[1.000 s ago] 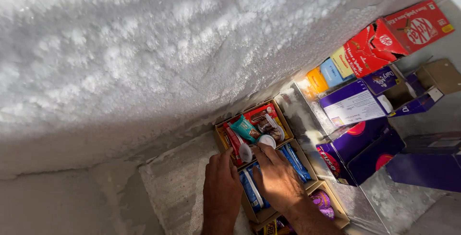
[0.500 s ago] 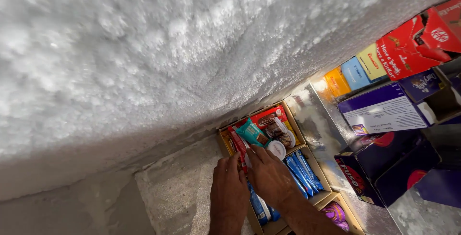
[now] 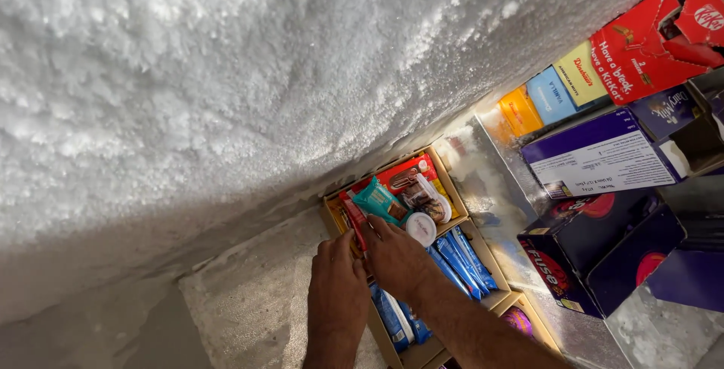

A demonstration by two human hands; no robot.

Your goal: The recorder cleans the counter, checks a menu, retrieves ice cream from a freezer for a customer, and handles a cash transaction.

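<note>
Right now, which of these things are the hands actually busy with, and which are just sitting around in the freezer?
In hand:
- left hand and right hand, both on the cardboard tray
- red wrapped bar at the fingertips
- teal packet
- blue wrapped bars

Lying about:
- purple cartons
- red carton
- small yellow, blue and orange boxes
- frosted wall

Access from the left is blocked by a thick frost wall point(image 3: 226, 75). The cardboard trays point(image 3: 460, 222) are packed tight with wrapped bars point(image 3: 456, 260). Stacked purple cartons point(image 3: 603, 256) close off the right; open room is left only above the trays.
</note>
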